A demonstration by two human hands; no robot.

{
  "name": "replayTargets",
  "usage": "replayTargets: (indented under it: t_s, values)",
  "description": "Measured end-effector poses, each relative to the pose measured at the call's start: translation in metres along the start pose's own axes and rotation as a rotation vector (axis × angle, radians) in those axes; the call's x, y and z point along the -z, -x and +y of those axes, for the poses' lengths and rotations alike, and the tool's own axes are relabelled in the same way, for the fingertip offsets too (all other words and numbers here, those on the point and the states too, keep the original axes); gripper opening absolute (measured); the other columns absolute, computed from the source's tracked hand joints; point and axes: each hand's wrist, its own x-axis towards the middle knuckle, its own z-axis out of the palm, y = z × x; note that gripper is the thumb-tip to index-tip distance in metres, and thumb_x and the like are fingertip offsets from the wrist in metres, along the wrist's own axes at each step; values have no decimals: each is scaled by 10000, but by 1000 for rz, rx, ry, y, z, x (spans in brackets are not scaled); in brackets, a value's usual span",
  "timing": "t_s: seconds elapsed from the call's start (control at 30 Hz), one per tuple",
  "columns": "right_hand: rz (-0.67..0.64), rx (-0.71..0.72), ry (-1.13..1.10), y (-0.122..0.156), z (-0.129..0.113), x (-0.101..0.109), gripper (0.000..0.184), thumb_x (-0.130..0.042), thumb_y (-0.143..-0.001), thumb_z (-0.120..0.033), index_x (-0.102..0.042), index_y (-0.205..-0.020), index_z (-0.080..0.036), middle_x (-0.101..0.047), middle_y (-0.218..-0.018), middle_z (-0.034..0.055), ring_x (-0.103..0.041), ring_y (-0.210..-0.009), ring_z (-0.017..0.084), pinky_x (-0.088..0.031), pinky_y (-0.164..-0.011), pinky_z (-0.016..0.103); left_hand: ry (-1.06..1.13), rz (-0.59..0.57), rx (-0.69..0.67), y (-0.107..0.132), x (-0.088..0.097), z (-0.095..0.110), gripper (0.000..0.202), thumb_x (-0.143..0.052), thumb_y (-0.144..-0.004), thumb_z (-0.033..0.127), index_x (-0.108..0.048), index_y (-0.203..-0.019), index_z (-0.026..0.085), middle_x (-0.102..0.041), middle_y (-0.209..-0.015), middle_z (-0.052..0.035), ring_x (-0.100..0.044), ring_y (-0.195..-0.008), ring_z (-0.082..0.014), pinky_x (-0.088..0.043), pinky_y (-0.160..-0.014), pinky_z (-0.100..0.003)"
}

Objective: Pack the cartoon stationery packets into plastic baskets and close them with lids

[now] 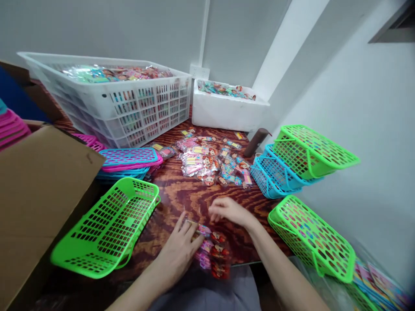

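Note:
My left hand [181,248] rests on the wood-grain table [181,198] near its front edge, fingers pinched on the top of a strip of clear packets with red cartoon figures [215,252] that hangs over the edge. Just above the strip's upper end hovers my right hand [228,210], fingers curled down together and touching it. A loose pile of the same small packets [210,162] lies farther back at the table's middle.
An empty green basket [108,226] lies to the left beside a cardboard box [35,190]. Filled green baskets [313,242] and blue ones [275,175] stand to the right. At the back are a white crate [129,103], a foam box [227,110] and stacked flat baskets [129,157].

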Motion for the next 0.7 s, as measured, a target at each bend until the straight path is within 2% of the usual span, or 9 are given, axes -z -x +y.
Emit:
replayTargets:
  t_s: [0.07, 0.1, 0.17, 0.23, 0.33, 0.4, 0.53, 0.6, 0.7]
  values:
    - [304, -154, 87, -21, 15, 33, 213, -514, -919, -297, -678, -836, -190, -724, -870, 29, -665, -860, 183, -480, -800, 278, 38, -31, 6, -1, -1, -1, 392, -569, -876, 202, -585, -1266, 243, -571, -1315, -113, -457, -1315, -279, -175, -1212, -579]
    - [409, -206, 117, -33, 23, 48, 220, -491, -925, -285, -682, -887, -184, -720, -954, 58, -647, -951, 206, -465, -860, 308, 52, -38, 8, -1, -2, -1, 422, -578, -860, 183, -580, -1278, 245, -553, -1342, -114, -414, -1355, -289, -191, -1211, -569]
    - [551, -316, 148, -57, 37, 70, 255, -464, -928, -280, -674, -1027, -173, -688, -1095, 110, -590, -1092, 249, -422, -952, 371, 68, -48, 15, 0, -2, -1, 472, -577, -839, 151, -565, -1301, 243, -508, -1402, -117, -343, -1406, -311, -224, -1200, -562]
    - [655, -439, 166, -80, 49, 78, 355, -491, -919, -349, -624, -1180, -147, -626, -1220, 172, -511, -1202, 310, -370, -1011, 455, 78, -64, 20, 0, -1, 0, 497, -563, -838, 133, -545, -1323, 240, -471, -1439, -122, -332, -1409, -320, -260, -1185, -556]
    - [747, -567, 190, -109, 60, 68, 610, -564, -874, -497, -533, -1294, -56, -476, -1378, 281, -363, -1318, 405, -271, -1061, 564, 98, -93, 29, 1, 1, 1, 481, -552, -844, 121, -537, -1311, 234, -446, -1451, -119, -371, -1374, -307, -299, -1172, -525]
    - [775, -583, 203, -119, 61, 56, 641, -596, -855, -483, -510, -1297, -28, -423, -1412, 307, -320, -1338, 424, -236, -1071, 582, 100, -111, 36, 1, 1, 2, 459, -549, -846, 113, -538, -1291, 224, -439, -1448, -118, -389, -1352, -302, -324, -1160, -501]
    - [752, -468, 212, -115, 63, 37, 486, -647, -809, -319, -524, -1247, -146, -508, -1366, 210, -388, -1296, 370, -285, -1049, 521, 90, -124, 24, 1, 3, 2, 461, -528, -840, 76, -527, -1280, 212, -456, -1415, -117, -420, -1305, -299, -364, -1129, -477]
    - [727, -376, 206, -101, 68, 29, 425, -650, -788, -274, -533, -1190, -204, -570, -1292, 145, -446, -1244, 321, -323, -1026, 458, 115, -126, 17, 1, 6, 0, 466, -523, -835, 59, -527, -1272, 220, -473, -1387, -108, -436, -1274, -284, -391, -1103, -453]
    - [718, -283, 162, -75, 76, 16, 406, -645, -762, -268, -521, -1144, -207, -623, -1155, 106, -528, -1124, 279, -385, -961, 397, 181, -136, 23, -2, 12, -4, 456, -541, -824, 53, -532, -1243, 232, -474, -1380, -88, -454, -1227, -260, -436, -1045, -410]
